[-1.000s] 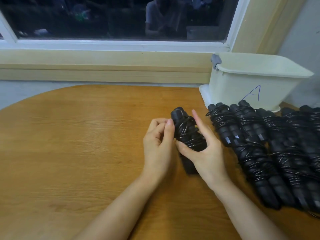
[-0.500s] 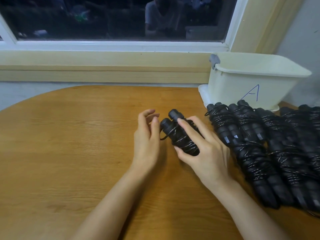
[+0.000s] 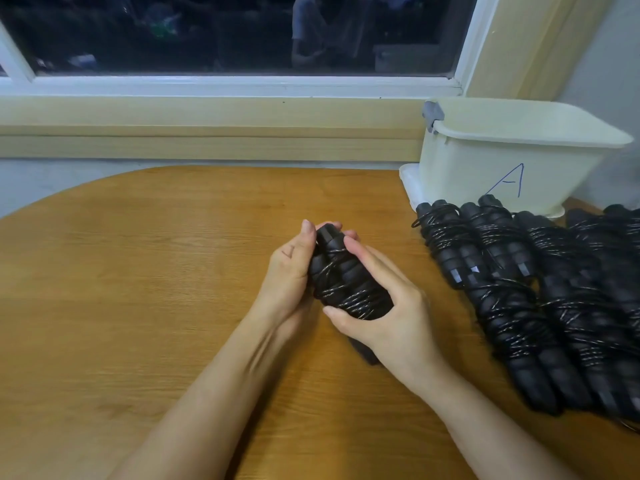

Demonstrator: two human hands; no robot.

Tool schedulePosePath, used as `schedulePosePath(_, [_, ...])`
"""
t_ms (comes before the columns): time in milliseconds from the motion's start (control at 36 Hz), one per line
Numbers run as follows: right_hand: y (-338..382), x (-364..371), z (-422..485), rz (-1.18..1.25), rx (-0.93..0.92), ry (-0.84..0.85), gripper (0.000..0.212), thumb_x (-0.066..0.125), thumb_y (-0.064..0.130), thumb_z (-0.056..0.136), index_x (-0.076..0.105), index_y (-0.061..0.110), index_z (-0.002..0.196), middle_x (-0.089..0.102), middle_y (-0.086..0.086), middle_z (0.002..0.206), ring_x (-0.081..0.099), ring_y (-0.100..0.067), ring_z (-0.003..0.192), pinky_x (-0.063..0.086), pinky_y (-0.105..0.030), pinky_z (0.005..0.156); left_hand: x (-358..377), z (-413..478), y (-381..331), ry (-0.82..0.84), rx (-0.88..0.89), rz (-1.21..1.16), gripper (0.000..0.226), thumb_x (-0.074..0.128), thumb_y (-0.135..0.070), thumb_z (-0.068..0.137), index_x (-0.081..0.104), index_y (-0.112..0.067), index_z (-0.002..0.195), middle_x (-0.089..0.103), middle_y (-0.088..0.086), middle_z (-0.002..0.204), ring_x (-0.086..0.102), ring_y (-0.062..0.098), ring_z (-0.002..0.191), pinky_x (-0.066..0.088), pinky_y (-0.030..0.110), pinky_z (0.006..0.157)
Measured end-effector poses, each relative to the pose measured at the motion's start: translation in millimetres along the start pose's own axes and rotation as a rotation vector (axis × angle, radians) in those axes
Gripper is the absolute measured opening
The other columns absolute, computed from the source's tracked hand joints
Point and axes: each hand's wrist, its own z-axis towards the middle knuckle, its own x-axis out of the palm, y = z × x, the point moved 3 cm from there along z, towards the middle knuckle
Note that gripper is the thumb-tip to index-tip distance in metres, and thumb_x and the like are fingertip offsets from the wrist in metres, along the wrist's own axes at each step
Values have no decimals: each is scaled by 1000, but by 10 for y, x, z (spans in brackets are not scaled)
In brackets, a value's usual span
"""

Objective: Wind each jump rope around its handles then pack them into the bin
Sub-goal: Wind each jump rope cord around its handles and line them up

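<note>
The jump rope is over the middle of the table. Its two black handles lie side by side, with the cord wrapped round them in several turns. Whether its lower end touches the wood cannot be told.

Your left hand grips the upper end of the handles, with the fingers curled behind. Your right hand grips the wound section, thumb beneath and fingers across the coils. The loose end of the cord is not visible.

The step in hand appears to be securing the last turns:

1. Pin the coils with the right hand.
2. Draw the final turn tight with the left hand.
3. Tuck the end under a neighbouring turn so it cannot spring loose.
4. Check that both handles sit level.

The row of wound ropes lies to your right, in front of the bin marked A.
</note>
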Motion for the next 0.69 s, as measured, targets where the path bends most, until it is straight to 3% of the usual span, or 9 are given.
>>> schedulePosePath(56, [-17,5,-2,94,57,37,74,80,33,66,51,46,133,56,25,136,51,2,128,42,-22,105,8,6,25,27,-44,-65,54,53,-54,74,64,-12,105,73,8,105,69,20,105,56,36,94])
schedulePosePath(222, [-138,63,-9,212,181,104,80,83,26,72,47,38,142,52,24,141,45,3,134,40,-21,108,-35,36,38,35,-106,12,68,39,-62,81,58,-11,121,70,10,120,66,22,113,53,37,96])
schedulePosePath(333, [-151,91,-17,-81,156,121,84,67,54,77,32,41,152,44,25,148,45,1,132,45,-22,100,-69,49,10,13,-89,58,65,35,-57,89,56,-9,128,70,9,122,65,19,115,51,34,96])
schedulePosePath(417, [-69,112,-20,-416,86,154,101,62,69,70,14,45,155,33,25,151,37,-5,129,41,-17,84,-85,57,8,-38,-37,81,61,43,-52,87,60,-6,124,68,17,121,69,17,106,57,26,83])
schedulePosePath(528, [-72,152,-43,-479,46,145,111,69,61,67,6,42,155,32,15,151,38,-11,134,51,-28,83,-117,84,15,-6,20,226,65,36,-56,88,61,-8,125,68,15,121,67,20,110,56,25,87])
schedulePosePath(611, [-99,113,-24,-502,35,85,107,67,61,69,13,34,157,44,12,146,41,-14,127,49,-27,78,-149,99,14,19,105,430,71,18,-61,90,56,-20,134,71,-4,119,64,3,110,51,16,91])
schedulePosePath(694, [-85,19,-9,-516,21,37,99,68,56,72,22,31,156,54,8,139,49,-15,115,42,-22,75,-188,99,58,2,231,618,66,13,-67,95,42,-34,145,57,-12,135,53,-7,120,42,16,103])
